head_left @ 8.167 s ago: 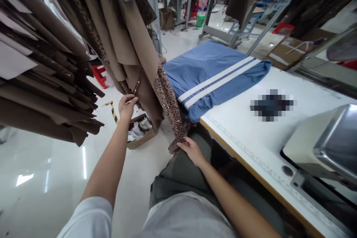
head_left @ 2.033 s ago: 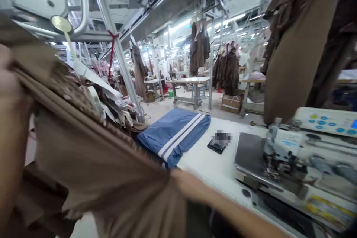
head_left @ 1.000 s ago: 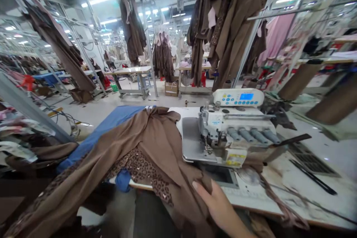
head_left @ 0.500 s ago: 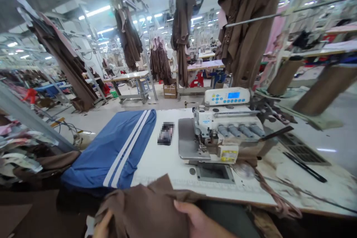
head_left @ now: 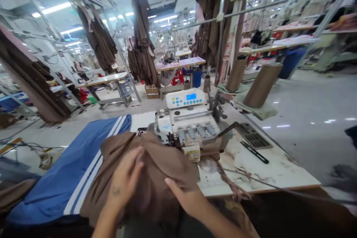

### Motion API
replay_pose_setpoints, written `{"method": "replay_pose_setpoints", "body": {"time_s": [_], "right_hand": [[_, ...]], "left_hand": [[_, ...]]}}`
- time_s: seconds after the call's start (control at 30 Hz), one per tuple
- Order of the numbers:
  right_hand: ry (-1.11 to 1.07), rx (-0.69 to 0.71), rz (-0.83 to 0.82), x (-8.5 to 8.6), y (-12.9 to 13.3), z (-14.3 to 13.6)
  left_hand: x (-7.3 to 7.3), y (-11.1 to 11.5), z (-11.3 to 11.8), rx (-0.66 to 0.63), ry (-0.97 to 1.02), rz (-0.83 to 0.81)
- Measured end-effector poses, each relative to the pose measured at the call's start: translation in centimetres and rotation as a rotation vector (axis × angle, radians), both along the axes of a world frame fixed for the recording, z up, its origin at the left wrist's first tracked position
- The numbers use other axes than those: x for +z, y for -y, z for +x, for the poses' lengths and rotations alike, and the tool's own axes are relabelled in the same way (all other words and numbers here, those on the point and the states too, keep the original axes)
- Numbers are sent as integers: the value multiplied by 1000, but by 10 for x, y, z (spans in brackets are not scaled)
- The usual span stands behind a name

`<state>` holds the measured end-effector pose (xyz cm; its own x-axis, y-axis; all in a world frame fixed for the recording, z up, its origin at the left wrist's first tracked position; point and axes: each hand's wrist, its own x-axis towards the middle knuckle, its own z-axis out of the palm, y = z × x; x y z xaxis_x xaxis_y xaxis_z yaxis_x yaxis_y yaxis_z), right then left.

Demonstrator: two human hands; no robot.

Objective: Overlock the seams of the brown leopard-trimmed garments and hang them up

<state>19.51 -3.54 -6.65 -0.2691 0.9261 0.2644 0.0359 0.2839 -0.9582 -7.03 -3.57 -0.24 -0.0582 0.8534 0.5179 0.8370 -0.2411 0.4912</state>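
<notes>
Brown cloth (head_left: pixel 156 171) lies bunched over the front of the white sewing table, its far edge reaching up against the overlock sewing machine (head_left: pixel 186 119). My left hand (head_left: pixel 125 178) closes on the cloth from above, on its left part. My right hand (head_left: pixel 186 197) pinches the near right edge, thumb on top and the other fingers hidden under the fabric. The cloth covers the machine's plate and presser foot, so I cannot see whether it lies under the foot.
Blue cloth with white stripes (head_left: pixel 69 171) covers the table's left end. On the right lie black tweezers (head_left: pixel 254 152) and a twisted cord of thread (head_left: pixel 230 182). Large brown thread cones (head_left: pixel 263 85) stand behind. Brown garments (head_left: pixel 142 33) hang beyond the table.
Both hands have carried the brown cloth forward from the table's front edge up to the machine. The cloth is now spread out over the table, and the view has turned right.
</notes>
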Motion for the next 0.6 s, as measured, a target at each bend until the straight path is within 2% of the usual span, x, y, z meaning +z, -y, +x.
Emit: {"method": "replay_pose_setpoints", "body": {"time_s": [0.07, 0.13, 0.2, 0.27, 0.37, 0.43, 0.53, 0.6], "right_hand": [[179, 161, 146, -6, 5, 6], [358, 323, 266, -11, 7, 15], [486, 400, 311, -14, 7, 21], [525, 412, 310, -19, 6, 24], [474, 419, 314, -29, 4, 21], [448, 420, 327, -34, 5, 18], [437, 380, 288, -38, 6, 15], [428, 349, 253, -39, 6, 15]], "left_hand": [[-34, 12, 34, -189, -105, 60], [-56, 20, 47, -240, -132, 185], [-65, 23, 46, -207, -98, 242], [-64, 23, 41, -187, -79, 215], [-51, 22, 36, -216, -3, 180], [-35, 14, 36, -168, 143, 79], [-1, -21, 33, -78, 276, -194], [25, -50, 27, -175, 180, -429]]}}
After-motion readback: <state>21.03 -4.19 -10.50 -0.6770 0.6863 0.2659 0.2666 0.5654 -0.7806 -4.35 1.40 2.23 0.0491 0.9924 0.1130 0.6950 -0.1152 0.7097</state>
